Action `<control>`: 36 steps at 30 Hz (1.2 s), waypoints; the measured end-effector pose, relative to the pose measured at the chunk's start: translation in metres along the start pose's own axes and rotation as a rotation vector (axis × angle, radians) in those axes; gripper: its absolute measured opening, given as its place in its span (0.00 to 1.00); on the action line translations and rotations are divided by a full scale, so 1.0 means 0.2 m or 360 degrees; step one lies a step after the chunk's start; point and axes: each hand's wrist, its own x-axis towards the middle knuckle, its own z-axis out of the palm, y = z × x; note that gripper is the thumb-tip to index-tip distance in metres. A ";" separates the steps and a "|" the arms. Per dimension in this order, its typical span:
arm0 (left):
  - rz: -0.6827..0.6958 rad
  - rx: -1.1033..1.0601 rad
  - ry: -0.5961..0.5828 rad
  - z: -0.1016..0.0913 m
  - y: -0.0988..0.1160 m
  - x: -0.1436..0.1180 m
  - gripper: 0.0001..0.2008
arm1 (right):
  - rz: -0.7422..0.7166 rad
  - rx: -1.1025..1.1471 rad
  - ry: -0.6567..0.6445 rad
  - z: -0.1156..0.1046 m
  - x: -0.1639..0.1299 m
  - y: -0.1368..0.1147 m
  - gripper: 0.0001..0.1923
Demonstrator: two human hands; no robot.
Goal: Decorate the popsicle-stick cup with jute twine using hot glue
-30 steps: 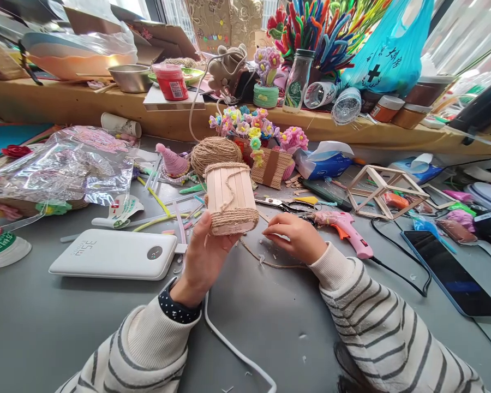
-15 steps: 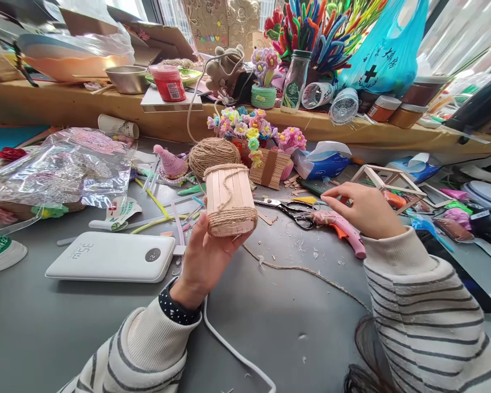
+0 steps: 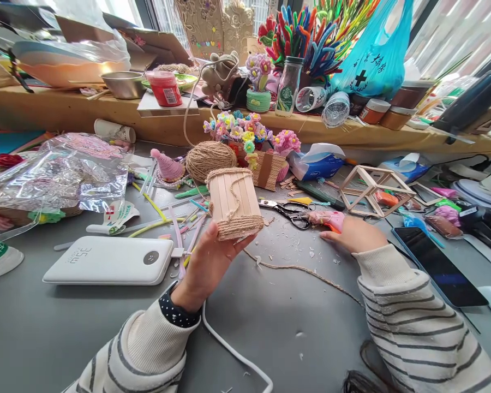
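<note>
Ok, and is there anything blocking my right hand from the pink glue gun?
Nothing visible does. Your right hand is at the pink glue gun, covering its handle; whether the grip is closed is unclear. The scissors lie by the gun's front end, and the twine runs nearer you; neither comes between.

- Head camera perched high on the near side, gazing forward and down across the bench point(image 3: 311, 316)!
- Close in on the left hand point(image 3: 207, 265) and right hand point(image 3: 362, 236), both in shot.
- At the far side, it catches the ledge point(image 3: 159, 125) and windows point(image 3: 462, 27).
</note>
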 end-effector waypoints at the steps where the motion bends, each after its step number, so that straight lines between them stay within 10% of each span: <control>1: -0.0002 0.0003 -0.0006 0.00 0.00 0.00 0.25 | -0.0008 0.0008 0.0006 0.01 0.00 0.00 0.14; 15: 0.0087 0.0284 0.0031 0.00 -0.03 -0.02 0.36 | 0.0236 0.0228 0.0044 -0.23 -0.03 -0.03 0.13; 24: 0.0496 0.0707 0.0005 -0.03 -0.07 -0.05 0.37 | -0.0069 0.0695 0.0809 -0.33 -0.20 -0.24 0.18; 36: 0.0422 0.0696 0.0027 0.01 -0.05 -0.06 0.41 | -0.0213 0.0516 0.0983 -0.28 -0.24 -0.31 0.15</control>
